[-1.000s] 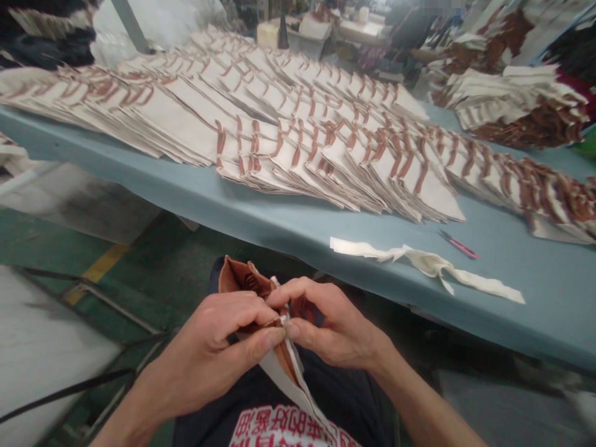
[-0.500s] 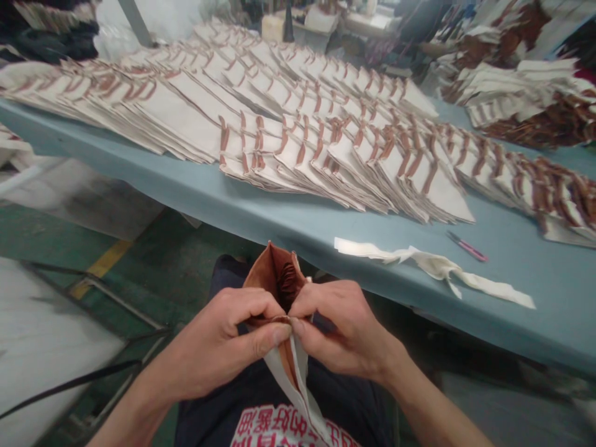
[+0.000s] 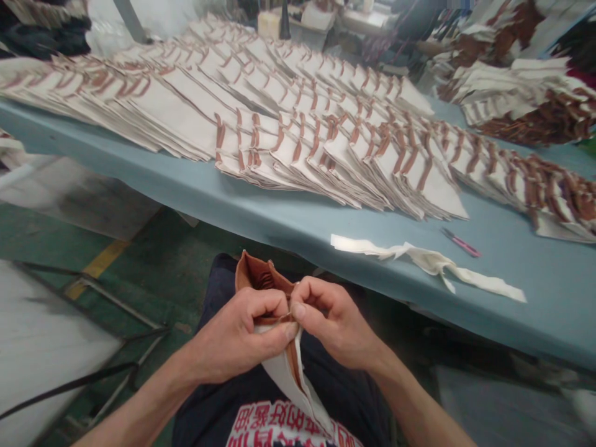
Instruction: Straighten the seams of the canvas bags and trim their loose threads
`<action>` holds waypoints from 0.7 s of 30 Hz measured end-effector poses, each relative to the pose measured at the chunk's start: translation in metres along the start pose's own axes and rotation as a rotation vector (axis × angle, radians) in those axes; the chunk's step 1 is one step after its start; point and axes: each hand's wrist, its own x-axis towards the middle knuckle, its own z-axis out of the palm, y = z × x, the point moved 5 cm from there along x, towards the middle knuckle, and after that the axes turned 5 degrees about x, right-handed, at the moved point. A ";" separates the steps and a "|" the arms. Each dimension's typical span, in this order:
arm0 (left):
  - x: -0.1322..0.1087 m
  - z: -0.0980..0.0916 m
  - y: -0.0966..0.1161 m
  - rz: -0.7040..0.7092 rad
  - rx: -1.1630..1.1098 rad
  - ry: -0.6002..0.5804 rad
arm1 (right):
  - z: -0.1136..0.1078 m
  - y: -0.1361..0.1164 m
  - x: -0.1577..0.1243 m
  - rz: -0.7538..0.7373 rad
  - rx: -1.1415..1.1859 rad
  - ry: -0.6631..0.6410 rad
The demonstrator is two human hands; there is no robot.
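Observation:
Over my lap, both hands pinch a sewn fabric piece (image 3: 279,366), off-white on one side and brown on the other. My left hand (image 3: 246,329) is closed on its edge, thumb below and fingers curled above. My right hand (image 3: 330,316) pinches the same edge right beside it, the fingertips almost touching. The far end of the piece stands open toward the table and shows a gathered brown inside. A white-and-brown flap hangs down toward my shirt. My fingers hide the exact spot they grip.
Overlapping rows of off-white pieces with brown edges (image 3: 298,149) cover much of the blue table (image 3: 279,217). Near its front edge lie a crumpled white strip (image 3: 428,257) and pink-handled thread snips (image 3: 460,242). A brown and white heap (image 3: 516,99) sits back right; a metal-framed stand (image 3: 153,326) is at left.
Both hands keep their pinch on the fabric piece. Its open far end has tipped left and lower, and my right hand's fingers have shifted slightly along the edge. The view has moved a little.

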 end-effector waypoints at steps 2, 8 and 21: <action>0.000 -0.001 -0.005 -0.045 -0.009 -0.016 | -0.003 -0.001 0.001 0.005 -0.030 -0.049; -0.004 -0.012 -0.008 -0.079 0.085 -0.099 | -0.006 0.001 0.008 0.025 0.004 -0.108; 0.001 -0.010 0.000 0.205 0.304 0.043 | -0.003 -0.012 0.008 -0.053 -0.140 -0.163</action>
